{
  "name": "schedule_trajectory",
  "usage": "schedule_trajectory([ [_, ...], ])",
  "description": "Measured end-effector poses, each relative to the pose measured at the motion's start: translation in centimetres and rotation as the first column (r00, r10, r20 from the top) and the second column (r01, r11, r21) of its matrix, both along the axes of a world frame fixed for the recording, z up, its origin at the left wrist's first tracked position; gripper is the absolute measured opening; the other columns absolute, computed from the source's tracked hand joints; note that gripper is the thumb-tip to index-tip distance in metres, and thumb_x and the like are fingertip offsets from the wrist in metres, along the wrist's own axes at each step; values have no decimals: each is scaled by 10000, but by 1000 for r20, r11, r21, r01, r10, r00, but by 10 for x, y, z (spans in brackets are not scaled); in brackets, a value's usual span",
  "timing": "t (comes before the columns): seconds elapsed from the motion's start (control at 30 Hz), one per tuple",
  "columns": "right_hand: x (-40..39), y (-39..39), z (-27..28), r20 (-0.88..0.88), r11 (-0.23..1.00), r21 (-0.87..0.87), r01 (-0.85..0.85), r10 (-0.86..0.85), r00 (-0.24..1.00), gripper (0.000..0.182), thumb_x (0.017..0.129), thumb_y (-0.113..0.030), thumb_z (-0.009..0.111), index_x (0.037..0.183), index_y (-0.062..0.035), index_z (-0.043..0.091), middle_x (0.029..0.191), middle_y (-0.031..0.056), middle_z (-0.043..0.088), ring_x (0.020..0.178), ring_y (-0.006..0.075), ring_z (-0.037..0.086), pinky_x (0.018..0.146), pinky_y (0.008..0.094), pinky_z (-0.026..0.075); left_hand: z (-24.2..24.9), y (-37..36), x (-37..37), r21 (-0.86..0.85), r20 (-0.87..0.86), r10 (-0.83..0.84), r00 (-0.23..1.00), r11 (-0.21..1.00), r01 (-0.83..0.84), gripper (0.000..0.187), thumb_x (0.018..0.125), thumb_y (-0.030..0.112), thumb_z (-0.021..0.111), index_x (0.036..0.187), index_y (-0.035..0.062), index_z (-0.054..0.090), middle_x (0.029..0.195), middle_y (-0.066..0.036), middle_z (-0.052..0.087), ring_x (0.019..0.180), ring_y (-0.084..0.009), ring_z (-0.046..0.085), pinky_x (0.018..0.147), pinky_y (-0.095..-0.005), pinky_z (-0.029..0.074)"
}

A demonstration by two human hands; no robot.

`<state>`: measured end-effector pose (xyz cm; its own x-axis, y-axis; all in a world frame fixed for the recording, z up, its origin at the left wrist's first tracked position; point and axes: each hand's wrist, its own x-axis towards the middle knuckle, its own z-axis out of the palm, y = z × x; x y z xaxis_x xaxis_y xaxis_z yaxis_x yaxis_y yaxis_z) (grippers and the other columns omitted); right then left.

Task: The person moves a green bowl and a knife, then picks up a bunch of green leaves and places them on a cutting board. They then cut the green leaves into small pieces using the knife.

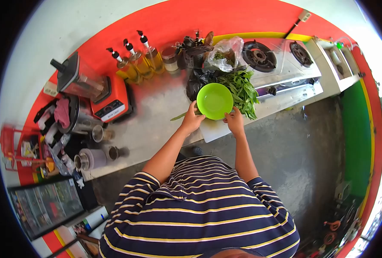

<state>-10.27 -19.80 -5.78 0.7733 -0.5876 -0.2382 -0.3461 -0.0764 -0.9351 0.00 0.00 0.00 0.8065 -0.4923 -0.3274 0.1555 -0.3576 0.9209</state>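
A light green bowl [215, 101] with nothing visible inside is held between my two hands at the counter's front edge. My left hand [192, 119] grips its lower left rim, and my right hand [234, 121] grips the lower right rim. Under the bowl, part of a white board [214, 131] shows. Leafy green stems [243, 92] lie just right of the bowl, and a thin green stalk [178, 116] pokes out left of my left hand. Behind the bowl sit a black plastic bag [194, 83] and a clear plastic bag [226, 55] with greens in it.
A gas stove [284, 69] with two burners is at the right. Three pump bottles [154, 59], a jar [170, 59] and a red blender [110, 99] line the back left. Metal cups [114, 152] and a grey container [92, 158] stand near the counter's left end.
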Motion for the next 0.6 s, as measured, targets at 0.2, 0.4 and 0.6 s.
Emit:
schedule_trajectory([
  [0.2,5,-4,41,85,998,-16,57,-56,995,494,865,70,542,1343,112,426,737,128,657,613,178,674,569,291,542,-23,-10,17,-26,3,64,998,998,-64,662,917,63,672,1486,36,334,1286,-191,578,1022,-218,659,867,-354,528],
  [0.4,23,12,89,144,1000,-11,-3,4,990,450,870,71,558,1308,94,455,739,108,646,601,163,659,545,283,528,9,12,40,-228,103,145,984,966,-119,401,923,17,655,1282,15,478,1045,-114,624,808,-144,656,724,-283,536],
  [0.6,92,44,104,180,976,-34,-215,218,959,417,893,50,580,1294,72,473,745,90,647,609,146,651,553,279,510,34,67,72,-266,66,325,943,917,-298,404,947,35,643,1315,6,479,1141,-114,594,931,-171,675,784,-314,573],
])
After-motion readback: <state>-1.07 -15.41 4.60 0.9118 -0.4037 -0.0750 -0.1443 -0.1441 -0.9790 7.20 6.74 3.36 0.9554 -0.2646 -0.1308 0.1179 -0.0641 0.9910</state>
